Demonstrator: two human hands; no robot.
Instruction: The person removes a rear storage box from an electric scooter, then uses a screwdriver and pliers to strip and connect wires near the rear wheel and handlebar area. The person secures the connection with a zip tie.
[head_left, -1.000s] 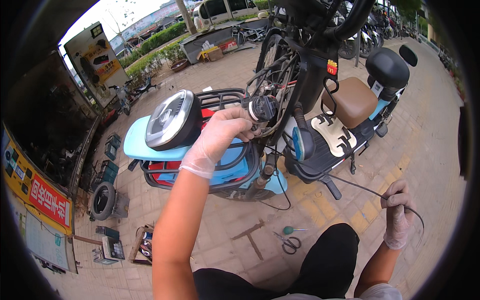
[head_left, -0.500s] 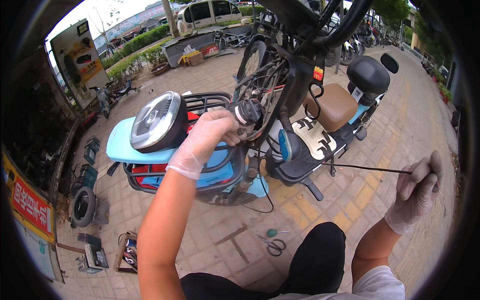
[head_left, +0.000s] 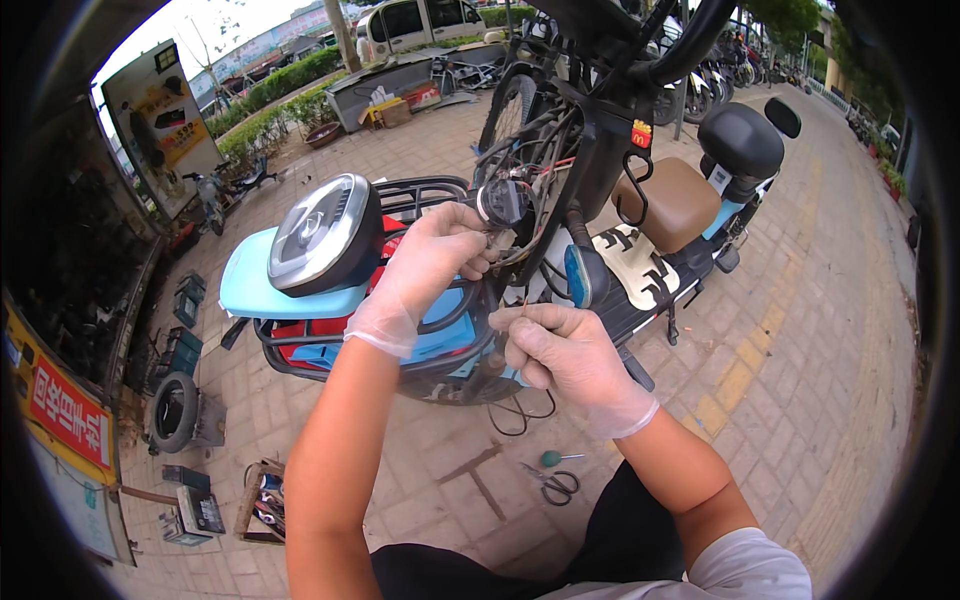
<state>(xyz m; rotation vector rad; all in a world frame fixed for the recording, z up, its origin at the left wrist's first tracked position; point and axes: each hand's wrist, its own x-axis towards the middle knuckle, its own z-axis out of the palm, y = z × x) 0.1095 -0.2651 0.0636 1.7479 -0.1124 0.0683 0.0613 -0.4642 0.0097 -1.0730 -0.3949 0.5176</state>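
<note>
Wiring (head_left: 530,190) bundle at the steering column of the blue scooter (head_left: 300,290) is what both hands are on, so I'll use the round headlight (head_left: 322,232) as my landmark. The bundle sits just to the right of that headlight, a tangle of black and red leads hanging down along the black frame tube.

The right hand (head_left: 565,355), in a thin clear glove, is below and right of the headlight, fingers pinched closed on what looks like a thin wire or cable end, sticking up toward the bundle. It's too fine for me to say exactly what it is. The left hand (head_left: 435,260), also gloved, is right beside the headlight and higher up, fingers curled shut around the lower leads of the bundle, just under a small round fitting (head_left: 500,200).

So the thin piece runs roughly upright, from the right hand's pinch up toward the left hand, which is the nearer one to the tangle. The two hands are close but not touching.

Counting: two gloved hands, one headlight, one brown seat (head_left: 675,200) well to the right of it. On the pavers below, one pair of scissors (head_left: 555,485) and one green-handled screwdriver (head_left: 555,458) just beside them.
</note>
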